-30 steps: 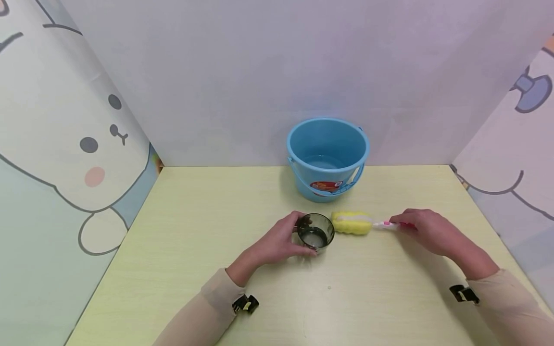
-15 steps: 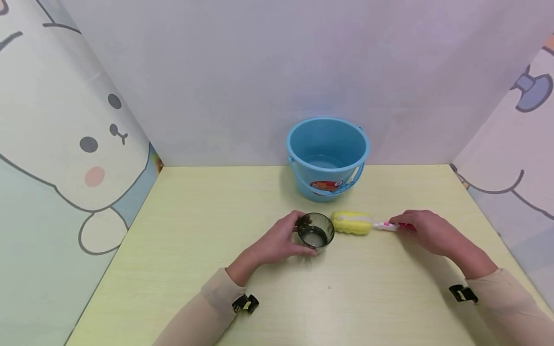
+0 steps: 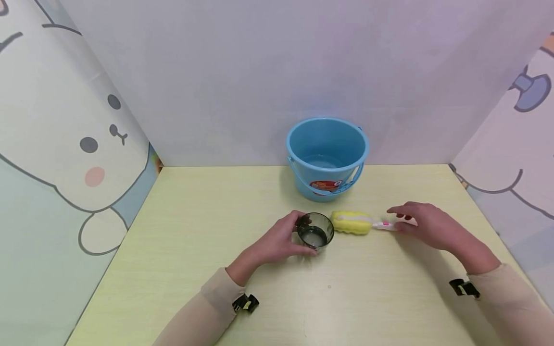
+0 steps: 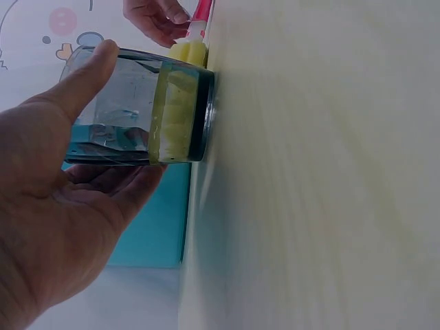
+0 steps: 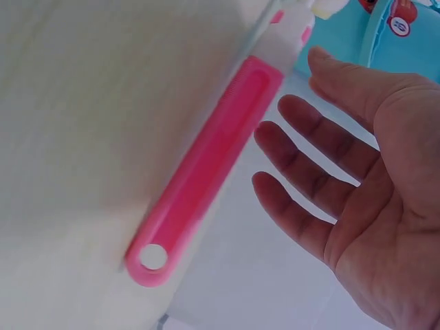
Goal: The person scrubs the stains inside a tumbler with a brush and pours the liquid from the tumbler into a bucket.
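Note:
A smoky, see-through glass cup (image 3: 315, 235) stands upright on the table, and my left hand (image 3: 283, 242) grips it from the left. In the left wrist view the thumb lies along one side of the cup (image 4: 137, 103), with fingers on the other. To its right lies a sponge bottle brush (image 3: 351, 223), its yellow head toward the cup and its white and pink handle (image 5: 206, 165) pointing right. My right hand (image 3: 428, 226) is over that handle with its fingers spread loosely. In the right wrist view the fingertips (image 5: 271, 137) are close beside the handle.
A light blue bucket (image 3: 327, 158) with its carrying handle hanging at the front stands behind the cup and brush, near the back wall (image 3: 216, 96). The pale wooden table (image 3: 195, 211) has printed cartoon panels (image 3: 56, 120) along its sides.
My right hand has let go of the brush handle, its fingers lifting and spreading slightly. The brush lies in the same spot. My left hand and the cup have not moved.

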Available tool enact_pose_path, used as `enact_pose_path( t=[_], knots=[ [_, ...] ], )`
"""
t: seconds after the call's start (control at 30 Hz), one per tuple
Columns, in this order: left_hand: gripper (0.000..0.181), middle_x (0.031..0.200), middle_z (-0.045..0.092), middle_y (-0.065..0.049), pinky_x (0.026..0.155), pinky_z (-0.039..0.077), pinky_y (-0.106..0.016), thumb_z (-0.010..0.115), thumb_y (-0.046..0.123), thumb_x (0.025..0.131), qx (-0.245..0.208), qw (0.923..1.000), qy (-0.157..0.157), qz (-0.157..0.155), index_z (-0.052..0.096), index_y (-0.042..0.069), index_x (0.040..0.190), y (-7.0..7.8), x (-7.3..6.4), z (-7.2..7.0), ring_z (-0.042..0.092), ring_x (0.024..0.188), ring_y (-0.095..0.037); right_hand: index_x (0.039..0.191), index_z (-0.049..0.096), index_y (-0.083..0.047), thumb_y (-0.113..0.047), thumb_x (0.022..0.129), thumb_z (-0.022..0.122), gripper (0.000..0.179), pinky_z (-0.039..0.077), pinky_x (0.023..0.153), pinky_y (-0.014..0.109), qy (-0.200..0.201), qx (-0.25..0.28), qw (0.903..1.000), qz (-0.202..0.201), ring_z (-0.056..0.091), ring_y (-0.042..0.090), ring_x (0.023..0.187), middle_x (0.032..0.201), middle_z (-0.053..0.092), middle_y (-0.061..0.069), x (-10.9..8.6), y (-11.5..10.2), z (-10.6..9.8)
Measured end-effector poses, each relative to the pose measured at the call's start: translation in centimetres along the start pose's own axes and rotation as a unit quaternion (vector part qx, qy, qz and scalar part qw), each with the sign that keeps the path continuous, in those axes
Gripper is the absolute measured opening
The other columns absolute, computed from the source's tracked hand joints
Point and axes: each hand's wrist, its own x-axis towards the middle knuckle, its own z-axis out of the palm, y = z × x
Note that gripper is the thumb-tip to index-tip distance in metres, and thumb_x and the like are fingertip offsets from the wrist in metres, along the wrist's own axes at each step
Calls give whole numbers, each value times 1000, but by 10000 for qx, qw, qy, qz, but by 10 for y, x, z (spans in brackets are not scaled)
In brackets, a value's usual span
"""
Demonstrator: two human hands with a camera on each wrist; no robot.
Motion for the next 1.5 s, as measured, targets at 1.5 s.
enact_pose_path(
  t=[1.5],
  knots=[
    [83,139,61,-7,111,49,-33,96,31,81,-90,10000,3,-16,48,9,145,-2,0,0,60,131,-22,164,40,-11,-45,110,57,67,61,85,23,370,3126,9327,1759,72,9,103,147,57,21,106,-31,-96]
  ],
)
